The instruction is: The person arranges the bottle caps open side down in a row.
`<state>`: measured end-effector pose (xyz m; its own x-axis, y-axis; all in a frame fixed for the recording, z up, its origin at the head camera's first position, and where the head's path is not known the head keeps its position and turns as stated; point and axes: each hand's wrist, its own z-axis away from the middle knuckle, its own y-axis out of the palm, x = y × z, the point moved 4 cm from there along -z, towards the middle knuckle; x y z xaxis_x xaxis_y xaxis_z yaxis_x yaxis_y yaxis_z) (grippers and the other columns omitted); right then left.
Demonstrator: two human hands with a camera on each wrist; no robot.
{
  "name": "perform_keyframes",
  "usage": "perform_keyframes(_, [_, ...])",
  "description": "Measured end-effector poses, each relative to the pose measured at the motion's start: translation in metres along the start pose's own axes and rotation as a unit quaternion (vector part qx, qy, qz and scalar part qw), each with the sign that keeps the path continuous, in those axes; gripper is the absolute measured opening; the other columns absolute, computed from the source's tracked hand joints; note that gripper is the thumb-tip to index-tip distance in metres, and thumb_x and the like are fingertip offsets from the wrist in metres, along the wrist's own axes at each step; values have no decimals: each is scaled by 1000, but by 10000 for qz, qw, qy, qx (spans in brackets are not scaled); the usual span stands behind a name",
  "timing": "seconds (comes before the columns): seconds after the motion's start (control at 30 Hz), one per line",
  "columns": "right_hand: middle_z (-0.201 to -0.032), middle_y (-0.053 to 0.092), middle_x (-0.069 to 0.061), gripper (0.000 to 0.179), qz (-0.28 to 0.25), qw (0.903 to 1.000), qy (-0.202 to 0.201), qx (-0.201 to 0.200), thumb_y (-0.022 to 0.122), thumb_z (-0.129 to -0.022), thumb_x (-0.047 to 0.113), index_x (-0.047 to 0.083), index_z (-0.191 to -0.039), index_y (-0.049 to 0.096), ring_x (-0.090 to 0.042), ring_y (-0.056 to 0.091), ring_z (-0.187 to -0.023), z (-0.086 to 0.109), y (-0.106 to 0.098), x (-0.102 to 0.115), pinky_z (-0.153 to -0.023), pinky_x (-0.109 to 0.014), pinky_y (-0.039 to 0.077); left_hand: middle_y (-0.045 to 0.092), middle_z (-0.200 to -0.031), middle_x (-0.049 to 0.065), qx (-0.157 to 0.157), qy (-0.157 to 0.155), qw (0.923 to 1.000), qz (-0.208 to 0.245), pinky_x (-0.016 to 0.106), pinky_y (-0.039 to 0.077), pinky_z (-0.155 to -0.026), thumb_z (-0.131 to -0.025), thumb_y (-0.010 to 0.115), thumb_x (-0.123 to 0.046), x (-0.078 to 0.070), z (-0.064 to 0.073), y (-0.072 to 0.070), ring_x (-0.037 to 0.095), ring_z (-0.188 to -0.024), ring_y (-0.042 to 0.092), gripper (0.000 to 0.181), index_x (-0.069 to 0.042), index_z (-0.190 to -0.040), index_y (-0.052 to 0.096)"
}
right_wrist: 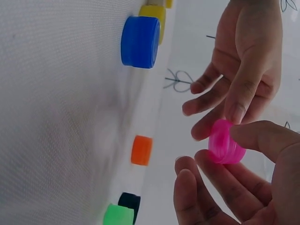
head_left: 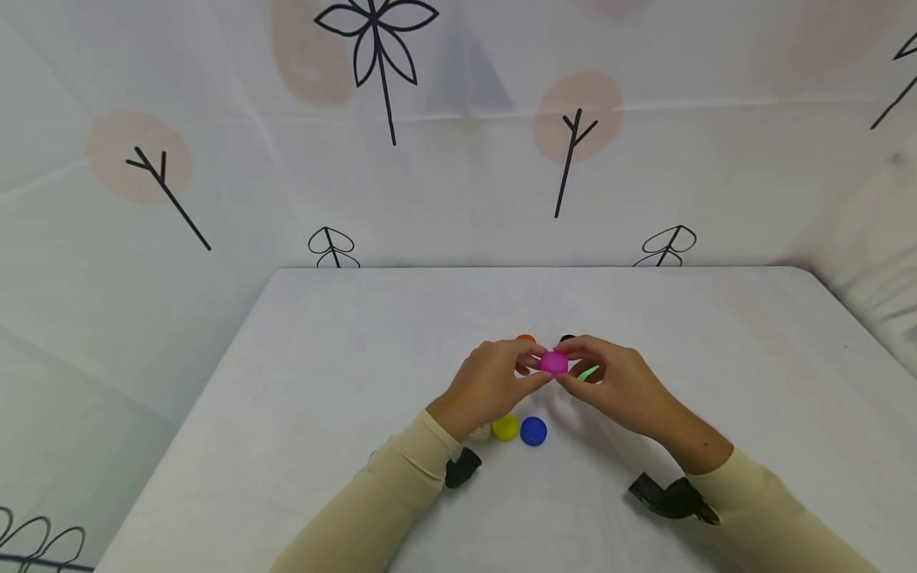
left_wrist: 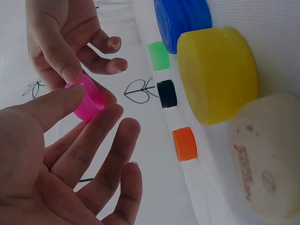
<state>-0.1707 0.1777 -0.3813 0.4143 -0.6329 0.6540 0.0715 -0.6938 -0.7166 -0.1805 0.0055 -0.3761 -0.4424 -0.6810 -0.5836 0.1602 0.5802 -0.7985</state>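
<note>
A pink bottle cap is raised above the table between both hands. My left hand pinches it from the left with thumb and fingers. From the other side my right hand pinches the same cap by its edge. In the left wrist view the pink cap is tilted, with the left thumb over its near side. Below the hands lie a yellow cap and a blue cap. A whitish cap with worn print is mostly hidden by the left wrist in the head view.
Beyond the hands lie an orange cap, a black cap and a green cap, all partly covered by the hands. Black straps show at the wrists. A patterned cloth hangs behind the white table.
</note>
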Motion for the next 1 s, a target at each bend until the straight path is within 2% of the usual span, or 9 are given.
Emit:
perform_keyframes(0.33, [-106,73,-4,28,-8,9997,47,258,77,-88,16,9,-115,69,-17,68,-90,0,1,-4,-72,-19,55,76,-100,-8,267,-125,9995,-112,19,50,-75,-92,73,-36,0,0,3,6,-94,69,29,-20,-117,71])
perform_keyframes(0.63, [-104,72,-3,28,-5,9992,92,381,78,-87,14,9,-114,69,-16,68,-89,0,1,-5,-72,-18,55,76,-99,-8,373,-135,9990,-209,18,50,-74,-92,72,-37,1,0,6,4,-92,68,29,-21,-116,70])
perform_keyframes(1.0, [-100,71,0,27,-164,9946,72,1022,78,-87,20,10,-110,69,-13,67,-88,1,3,-8,-73,-21,56,75,-110,-5,819,-94,9948,-600,23,52,-82,-92,72,-37,1,1,14,12,-103,69,30,-19,-117,72])
